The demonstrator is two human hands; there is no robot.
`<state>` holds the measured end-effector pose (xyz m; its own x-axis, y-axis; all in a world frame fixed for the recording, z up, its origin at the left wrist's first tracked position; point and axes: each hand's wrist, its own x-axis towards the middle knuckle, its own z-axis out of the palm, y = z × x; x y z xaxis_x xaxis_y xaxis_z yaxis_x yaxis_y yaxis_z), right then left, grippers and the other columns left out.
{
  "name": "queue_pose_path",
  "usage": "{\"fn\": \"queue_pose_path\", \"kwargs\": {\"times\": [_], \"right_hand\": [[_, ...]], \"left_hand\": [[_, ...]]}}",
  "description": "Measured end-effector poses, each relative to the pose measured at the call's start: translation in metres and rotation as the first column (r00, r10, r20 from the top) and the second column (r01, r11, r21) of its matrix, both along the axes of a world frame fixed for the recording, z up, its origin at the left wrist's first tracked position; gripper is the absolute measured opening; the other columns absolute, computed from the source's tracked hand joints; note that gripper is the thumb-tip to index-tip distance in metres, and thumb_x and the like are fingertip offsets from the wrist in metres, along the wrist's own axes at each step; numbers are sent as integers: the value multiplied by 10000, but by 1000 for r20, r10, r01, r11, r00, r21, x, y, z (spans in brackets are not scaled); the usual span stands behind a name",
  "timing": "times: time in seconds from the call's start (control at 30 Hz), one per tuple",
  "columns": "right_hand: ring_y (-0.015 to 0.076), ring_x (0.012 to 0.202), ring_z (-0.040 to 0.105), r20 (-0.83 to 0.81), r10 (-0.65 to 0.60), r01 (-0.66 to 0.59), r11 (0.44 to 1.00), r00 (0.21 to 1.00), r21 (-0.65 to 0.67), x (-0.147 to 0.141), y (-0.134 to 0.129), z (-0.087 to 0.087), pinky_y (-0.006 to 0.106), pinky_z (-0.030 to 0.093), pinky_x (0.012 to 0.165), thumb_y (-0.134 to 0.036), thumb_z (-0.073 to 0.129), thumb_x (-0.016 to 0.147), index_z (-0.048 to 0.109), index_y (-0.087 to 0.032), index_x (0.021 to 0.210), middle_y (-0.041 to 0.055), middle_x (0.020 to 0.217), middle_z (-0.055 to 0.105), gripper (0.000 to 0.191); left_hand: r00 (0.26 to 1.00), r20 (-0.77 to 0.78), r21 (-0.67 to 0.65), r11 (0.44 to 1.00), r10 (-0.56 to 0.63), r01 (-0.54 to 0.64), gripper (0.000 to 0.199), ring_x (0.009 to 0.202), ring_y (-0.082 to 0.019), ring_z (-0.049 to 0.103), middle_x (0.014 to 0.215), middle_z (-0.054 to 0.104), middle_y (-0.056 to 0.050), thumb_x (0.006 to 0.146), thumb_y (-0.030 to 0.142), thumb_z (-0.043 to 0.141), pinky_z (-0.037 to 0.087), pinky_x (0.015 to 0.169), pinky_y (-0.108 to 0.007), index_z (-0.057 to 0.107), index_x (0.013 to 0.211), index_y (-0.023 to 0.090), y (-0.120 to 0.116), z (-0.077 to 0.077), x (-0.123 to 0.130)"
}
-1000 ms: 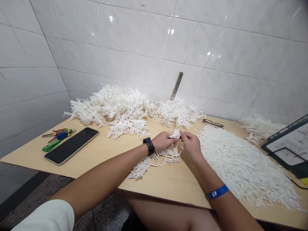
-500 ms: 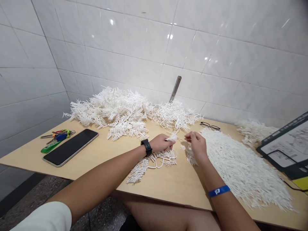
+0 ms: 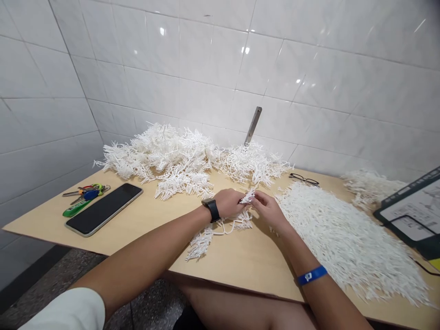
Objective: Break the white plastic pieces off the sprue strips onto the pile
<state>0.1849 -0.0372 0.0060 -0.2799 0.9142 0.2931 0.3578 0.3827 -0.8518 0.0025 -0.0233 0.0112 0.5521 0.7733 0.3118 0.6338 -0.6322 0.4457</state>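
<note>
Two bare forearms reach in from the near edge of a wooden tabletop [image 3: 237, 263], slanting toward each other so the hands meet above its middle, well apart from the far edge along the tiled wall. The left hand [image 3: 229, 202], with a black watch [image 3: 213, 211] at its wrist, is turned back upward, fingers curled under. Its grip is closed on a small white tuft [image 3: 247, 197] of thin branching strands, which sticks out at the thumb side. The right hand [image 3: 270, 211] leans in from the other side, wrist bent inward, a blue band [image 3: 312, 275] further down its forearm. Its grip is narrow, thumb and fingertips touching the tuft's right end; whether they pinch it cannot be told.

Below the left hand, toward the near edge, lie loose strands [image 3: 200, 244]. A large white heap [image 3: 165, 151] fills the far edge, left of centre; a flat spread of short white pieces [image 3: 347, 238] covers the tabletop's right side.
</note>
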Motion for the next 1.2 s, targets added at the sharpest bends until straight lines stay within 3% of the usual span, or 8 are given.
{"fn": "queue_pose_path", "kwargs": {"times": [0.1, 0.23, 0.4, 0.53, 0.77, 1.0, 1.13, 1.2], "right_hand": [[170, 733, 568, -34, -44, 45, 998, 998, 42, -1, 0, -1, 279, 426, 669, -416, 570, 818, 593, -186, 827, 22, 790, 620, 231], [153, 694, 527, -45, -110, 115, 987, 993, 116, -2, -2, -1, 267, 407, 650, -336, 537, 814, 541, -199, 813, -14, 726, 548, 137], [139, 640, 456, -26, -153, 155, 977, 988, 149, -1, -3, -2, 258, 378, 606, -289, 522, 794, 480, -211, 716, -37, 651, 459, 119], [168, 692, 532, -11, -104, 105, 990, 995, 96, 2, 1, -8, 279, 409, 638, -311, 500, 816, 526, -201, 733, -11, 671, 539, 140], [180, 690, 587, 28, -121, 118, 990, 992, 73, 3, 1, -9, 288, 429, 646, -369, 505, 824, 558, -193, 736, 8, 677, 605, 203], [181, 667, 561, 142, -148, 135, 986, 979, 97, 2, 0, -7, 299, 410, 649, -353, 459, 826, 570, -187, 697, 29, 679, 629, 238], [184, 692, 568, 124, -133, 125, 990, 983, 67, -1, -3, -5, 291, 414, 652, -375, 476, 835, 559, -189, 736, 25, 689, 615, 226], [183, 701, 570, 95, -112, 107, 992, 989, 64, -2, -4, -4, 289, 418, 664, -400, 494, 841, 553, -194, 783, 16, 702, 607, 222]], "left_hand": [[965, -254, 297, 955, 68, 11, 152, 652, -200, 590, 719, 663, -74, 839, 257, 504, 359, 580, -284, 620, 814, 162, 4, 9, -7], [931, -351, 491, 867, 101, 91, 90, 694, -206, 595, 728, 659, -75, 825, 136, 502, 377, 631, -310, 590, 826, 151, 5, 13, -6], [942, -320, 614, 779, 100, 126, 101, 722, -196, 581, 717, 649, -62, 826, 84, 487, 374, 694, -330, 559, 803, 151, 2, 8, -2], [953, -281, 678, 726, 114, 113, 130, 733, -189, 570, 710, 644, -59, 846, 82, 465, 370, 785, -344, 558, 792, 154, 2, 9, -3], [955, -248, 711, 700, 162, 66, 193, 718, -176, 573, 699, 650, -48, 855, 54, 432, 351, 917, -369, 578, 776, 152, -3, 13, -1], [952, -274, 621, 781, 139, 65, 200, 756, -189, 599, 738, 667, -73, 836, 45, 431, 355, 939, -378, 603, 814, 145, -4, 11, -1], [963, -240, 319, 947, 122, -40, 126, 699, -213, 601, 737, 678, -72, 820, 187, 509, 400, 692, -317, 630, 849, 171, 0, 6, -1], [980, -172, 132, 988, 101, -79, 166, 670, -207, 592, 737, 681, -61, 834, 263, 498, 368, 610, -288, 647, 836, 187, 2, 3, -2]]}}
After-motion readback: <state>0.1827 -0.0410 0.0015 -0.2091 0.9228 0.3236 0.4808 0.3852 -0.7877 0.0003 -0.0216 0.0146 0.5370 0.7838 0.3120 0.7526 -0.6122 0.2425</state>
